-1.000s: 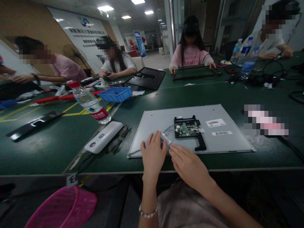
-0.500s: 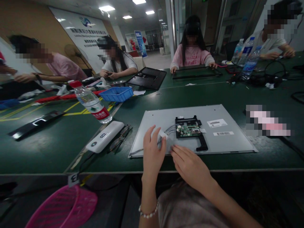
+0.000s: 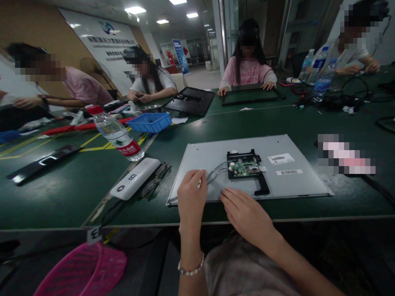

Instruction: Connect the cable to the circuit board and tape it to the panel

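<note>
- Since half a second ago, the left hand (image 3: 191, 191) has shifted slightly left and its raised fingers have curled in; the white strip that showed between the hands is gone from that gap.
- Left grip: thumb and fingers together, clamped on a small white bit (image 3: 199, 183), over the left part of the grey panel (image 3: 284, 183).
- Right hand (image 3: 245, 207): fingers lie together at the panel's near edge; whether its grip holds anything, I cannot tell.
- Grey panel: flat on the table (image 3: 228, 125), its near edge running along the table's near edge, a narrow green strip between.
- Circuit board (image 3: 243, 169) in a black bracket (image 3: 261, 187): near the panel's middle, thin wires (image 3: 217, 167) running left toward the left hand.
- Past the panel's left edge: glasses (image 3: 156, 181), then a white device (image 3: 135, 179) just beside them.
- Beyond the panel's far edge: broad green room, up to a black frame (image 3: 253, 101).
</note>
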Available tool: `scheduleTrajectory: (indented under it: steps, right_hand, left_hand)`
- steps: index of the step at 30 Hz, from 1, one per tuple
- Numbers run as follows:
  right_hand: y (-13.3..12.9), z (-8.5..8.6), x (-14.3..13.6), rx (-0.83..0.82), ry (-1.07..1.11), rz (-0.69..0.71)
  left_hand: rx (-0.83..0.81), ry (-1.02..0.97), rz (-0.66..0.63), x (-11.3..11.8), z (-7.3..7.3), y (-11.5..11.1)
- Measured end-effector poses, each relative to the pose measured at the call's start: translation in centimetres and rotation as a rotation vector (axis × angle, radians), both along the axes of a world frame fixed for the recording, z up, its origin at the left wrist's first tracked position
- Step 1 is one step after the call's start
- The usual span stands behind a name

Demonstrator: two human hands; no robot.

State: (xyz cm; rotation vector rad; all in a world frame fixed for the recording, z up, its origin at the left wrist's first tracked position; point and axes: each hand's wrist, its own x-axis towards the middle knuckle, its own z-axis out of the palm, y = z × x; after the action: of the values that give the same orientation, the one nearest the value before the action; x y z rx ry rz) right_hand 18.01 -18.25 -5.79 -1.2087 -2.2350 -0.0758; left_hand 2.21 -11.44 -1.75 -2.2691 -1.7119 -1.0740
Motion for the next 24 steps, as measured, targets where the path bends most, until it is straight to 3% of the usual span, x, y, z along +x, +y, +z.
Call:
scheduleTrajectory:
  steps: [6, 10, 16, 20, 24]
  right_hand:
    - [-0.1, 0.0, 0.0, -0.012, -0.013, -0.003]
    - [0.0, 0.1, 0.0, -0.019, -0.021, -0.002]
    - [-1.2, 1.7, 0.8, -0.076, 0.041, 0.040]
    - [-1.0, 3.0, 5.2, -0.168, 0.178, 0.004]
    - [2.3, 3.4, 11.6, -0.229, 0.105, -0.179]
  left_hand:
    - [-0.069, 0.011, -0.056, -1.1, -0.9, 0.7]
    - [-0.089, -0.002, -0.026, -1.2, -1.4, 0.3]
    - [-0.056, 0.020, 0.038, -1.3, -1.5, 0.2]
    - [0.011, 0.008, 0.095, -1.3, -1.4, 0.0]
    - [0.048, -0.018, 0.092, 0.1, -0.9, -1.1]
